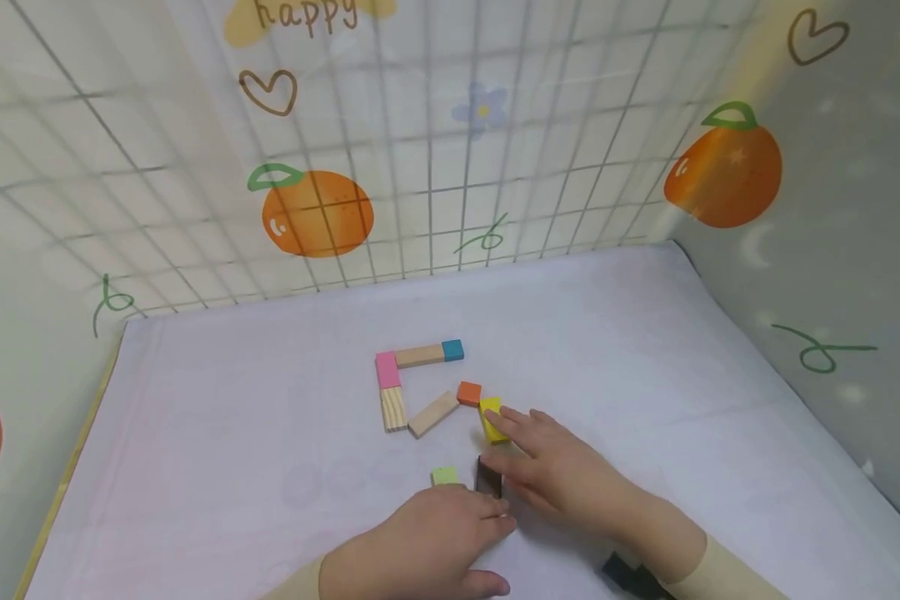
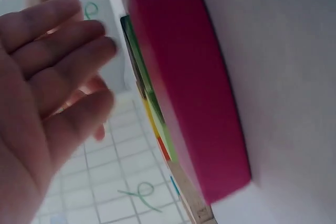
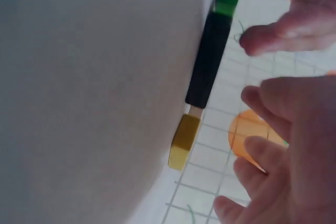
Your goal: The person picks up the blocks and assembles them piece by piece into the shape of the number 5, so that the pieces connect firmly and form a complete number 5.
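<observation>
A pale backdrop [image 1: 435, 150] printed with grid lines spans the upper half of the head view. It bears two whole oranges, a third cut by the left edge, two hearts, one blue flower fully in frame and three green squiggles. Below it, a white cloth [image 1: 217, 467] fills the lower half.

Two hands reach in. At lower centre, the left hand [image 1: 427, 529] has its fingers loosely extended and grips nothing; it hides part of the cloth and the near end of a light green block [image 1: 444, 476]. At lower right, the right hand [image 1: 570, 467] has its fingers spread, also gripping nothing, and overlaps a black block [image 1: 487, 478] and a yellow block [image 1: 493, 421]; the right wrist view shows a gap between its fingers and both. Under that wrist, a dark object [image 1: 633, 575] is too covered to identify.

Nine blocks show in the head view: those three, two plain wooden blocks [image 1: 421, 356], one striped wooden block [image 1: 393, 408], one pink block [image 1: 387, 370], one blue block [image 1: 453, 350] and, smallest, one orange block [image 1: 469, 393], all around the centre.

The left wrist view adds a magenta block [image 2: 189, 87], large in its centre, and a dark green block [image 2: 139, 56] behind it, neither visible from the head.
</observation>
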`<state>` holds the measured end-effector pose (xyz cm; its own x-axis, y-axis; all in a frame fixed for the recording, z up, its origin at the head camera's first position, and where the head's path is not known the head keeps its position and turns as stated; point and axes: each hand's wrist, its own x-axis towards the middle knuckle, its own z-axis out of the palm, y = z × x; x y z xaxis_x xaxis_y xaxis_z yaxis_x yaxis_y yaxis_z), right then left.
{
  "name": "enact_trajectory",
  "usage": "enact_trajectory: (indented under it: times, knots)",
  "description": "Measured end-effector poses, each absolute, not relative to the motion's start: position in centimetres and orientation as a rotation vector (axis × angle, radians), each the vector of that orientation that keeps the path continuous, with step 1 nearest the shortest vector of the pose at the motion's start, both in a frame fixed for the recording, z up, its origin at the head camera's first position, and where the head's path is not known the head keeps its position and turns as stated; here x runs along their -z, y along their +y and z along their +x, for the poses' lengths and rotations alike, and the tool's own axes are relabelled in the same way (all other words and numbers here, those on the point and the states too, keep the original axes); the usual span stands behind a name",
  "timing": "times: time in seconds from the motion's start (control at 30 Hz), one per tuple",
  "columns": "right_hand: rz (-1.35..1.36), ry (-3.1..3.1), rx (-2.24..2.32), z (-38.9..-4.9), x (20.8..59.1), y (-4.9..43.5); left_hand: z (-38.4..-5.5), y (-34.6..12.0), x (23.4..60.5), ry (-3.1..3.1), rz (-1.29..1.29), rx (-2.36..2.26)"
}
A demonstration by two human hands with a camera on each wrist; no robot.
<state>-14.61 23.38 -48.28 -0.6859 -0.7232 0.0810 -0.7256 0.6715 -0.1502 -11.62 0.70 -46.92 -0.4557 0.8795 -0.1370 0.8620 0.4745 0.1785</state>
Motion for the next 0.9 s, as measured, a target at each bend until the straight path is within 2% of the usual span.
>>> enact_trajectory:
  times: [0.17,0.9]
  knots:
    - [1.339,-2.944,-0.101,-13.9,48.1,23.5,-11.3,0.4,47.0,2.515,1.522,-0.157]
    - [1.109,-3.127,-0.058,-13.0,48.1,25.6,-11.9,0.8,47.6,2.469,1.448,-0.102]
